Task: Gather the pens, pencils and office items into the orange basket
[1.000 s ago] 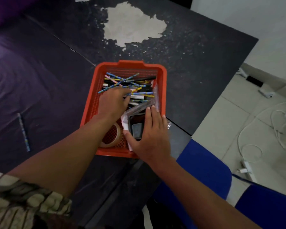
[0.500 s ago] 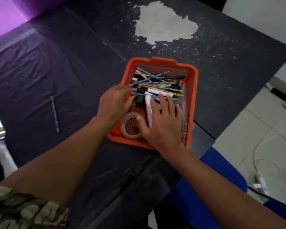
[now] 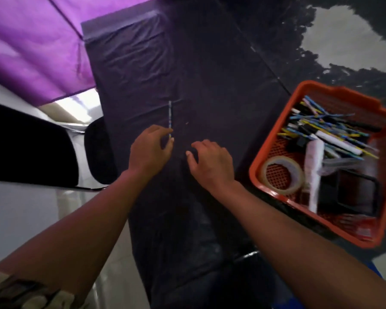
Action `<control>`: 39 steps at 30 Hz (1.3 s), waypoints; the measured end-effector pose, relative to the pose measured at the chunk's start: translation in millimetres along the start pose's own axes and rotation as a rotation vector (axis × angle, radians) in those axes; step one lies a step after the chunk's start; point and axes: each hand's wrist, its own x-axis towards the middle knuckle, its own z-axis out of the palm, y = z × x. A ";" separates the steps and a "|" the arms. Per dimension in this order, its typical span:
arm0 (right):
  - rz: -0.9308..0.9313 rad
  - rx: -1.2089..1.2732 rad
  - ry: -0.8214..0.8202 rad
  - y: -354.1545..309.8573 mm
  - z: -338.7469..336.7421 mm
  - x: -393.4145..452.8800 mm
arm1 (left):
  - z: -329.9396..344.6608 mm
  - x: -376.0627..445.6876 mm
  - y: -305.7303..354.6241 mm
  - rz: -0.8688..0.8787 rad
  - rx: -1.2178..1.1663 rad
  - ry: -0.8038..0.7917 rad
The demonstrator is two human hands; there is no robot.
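1. Head view, looking down on dark table (image 3: 210, 85). We see orange basket (image 3: 261, 157) at approx 3 o'clock of frame, sitting on tabletop, well apart from both hands.
2. Basket contents: pile of pens/pencils (image 3: 325, 128) across far half, tape roll (image 3: 282, 175) at near-left corner, white rolled item (image 3: 313, 168) beside it, dark rectangular item at near-right (can't ID, blurred). We judge bulk of gathering done.
3. Left over, as far as visible: one blue patterned pencil (image 3: 170, 114) lying on table at approx 11 o'clock of frame centre, long axis running 12-to-6. No other loose items seen on table; parts of surface out of frame, so can't rule out more.
4. Left hand (image 3: 149, 148) at pencil's near end, thumb and forefinger curled round the tip. Looks like a pinch just closing; can't tell if it has lifted off the table.
5. Right hand (image 3: 210, 161) just to 3 o'clock of left hand, fingers loosely bent, tips down near table, holding nothing.
6. Our read: last visible item in hand. Remaining = carry pencil over to basket at 3 o'clock, drop in.
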 end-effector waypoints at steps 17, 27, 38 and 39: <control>0.300 -0.076 -0.202 -45.6 74.5 60.1 | 7.0 -6.1 -84.3 -0.008 -0.049 -0.096; -0.044 -0.242 -0.021 3.6 -8.5 13.1 | 11.9 1.4 -22.8 0.224 0.076 -0.007; 0.039 -0.264 0.250 97.5 -117.1 -43.6 | 27.1 11.7 105.9 0.463 0.018 -0.025; 0.081 -0.269 0.271 107.9 -125.2 -49.6 | 30.7 13.4 117.7 0.460 0.009 -0.023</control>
